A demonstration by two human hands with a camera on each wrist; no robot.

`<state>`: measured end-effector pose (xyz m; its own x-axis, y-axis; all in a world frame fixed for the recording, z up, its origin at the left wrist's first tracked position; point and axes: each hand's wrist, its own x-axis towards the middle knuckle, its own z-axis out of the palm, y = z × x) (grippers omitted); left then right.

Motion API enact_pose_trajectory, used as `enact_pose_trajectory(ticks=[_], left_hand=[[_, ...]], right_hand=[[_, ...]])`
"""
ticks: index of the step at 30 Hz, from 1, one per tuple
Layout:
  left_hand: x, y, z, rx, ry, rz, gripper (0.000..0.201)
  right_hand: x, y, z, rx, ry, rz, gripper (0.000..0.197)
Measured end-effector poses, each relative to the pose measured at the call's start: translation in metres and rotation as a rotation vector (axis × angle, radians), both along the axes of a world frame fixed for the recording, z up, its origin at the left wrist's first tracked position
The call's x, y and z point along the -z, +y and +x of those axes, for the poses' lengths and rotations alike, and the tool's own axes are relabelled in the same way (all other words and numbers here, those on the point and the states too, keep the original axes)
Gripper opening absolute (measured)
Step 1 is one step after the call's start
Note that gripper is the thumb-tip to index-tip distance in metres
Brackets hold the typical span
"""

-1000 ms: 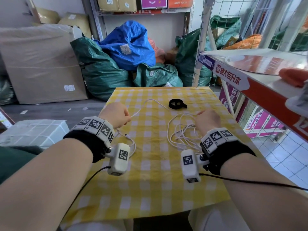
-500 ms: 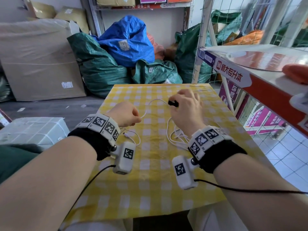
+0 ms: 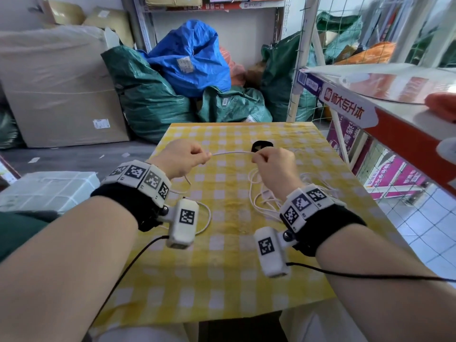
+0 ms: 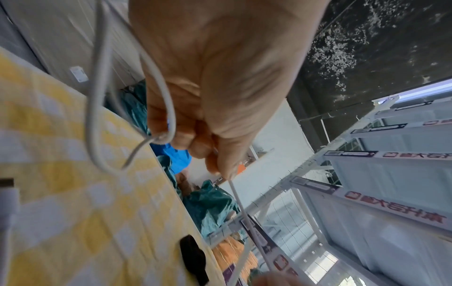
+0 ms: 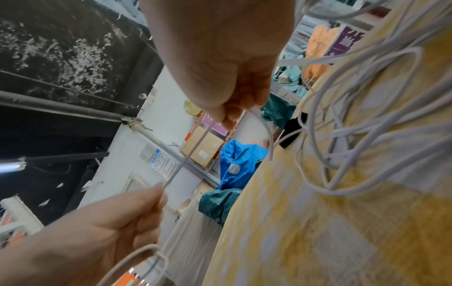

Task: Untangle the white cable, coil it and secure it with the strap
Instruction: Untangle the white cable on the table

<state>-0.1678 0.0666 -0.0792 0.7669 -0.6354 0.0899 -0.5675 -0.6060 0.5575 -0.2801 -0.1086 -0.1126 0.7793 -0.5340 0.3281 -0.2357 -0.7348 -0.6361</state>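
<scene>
Two hands up over the yellow-and-white checked tablecloth (image 3: 222, 267), each pinching the thin white cable (image 3: 232, 152). The left hand (image 3: 180, 156) and the right hand (image 3: 274, 164) have fingers curled around it, with a short, nearly straight run between them. The rest is a loose tangle on the cloth toward the right edge, under the right wrist, plus one loop toward the left edge. The black strap loop (image 3: 262, 145) lies near the far edge, just beyond the right hand.
</scene>
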Motion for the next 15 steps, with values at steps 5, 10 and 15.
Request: enact_pose_trajectory(ticks=[5,10,15], left_hand=[[0.003,0.023,0.018,-0.136,-0.127,0.078,0.035],[0.0,0.035,0.018,-0.167,-0.082,0.1,0.031],[-0.005,0.025,0.007,0.0,0.001,0.036,0.024]], right_hand=[[0.002,-0.022,-0.005,0.279,0.062,-0.024,0.036],[0.0,-0.035,-0.009,0.386,0.092,0.026,0.038],[-0.007,-0.02,-0.01,0.363,0.105,0.002,0.034]])
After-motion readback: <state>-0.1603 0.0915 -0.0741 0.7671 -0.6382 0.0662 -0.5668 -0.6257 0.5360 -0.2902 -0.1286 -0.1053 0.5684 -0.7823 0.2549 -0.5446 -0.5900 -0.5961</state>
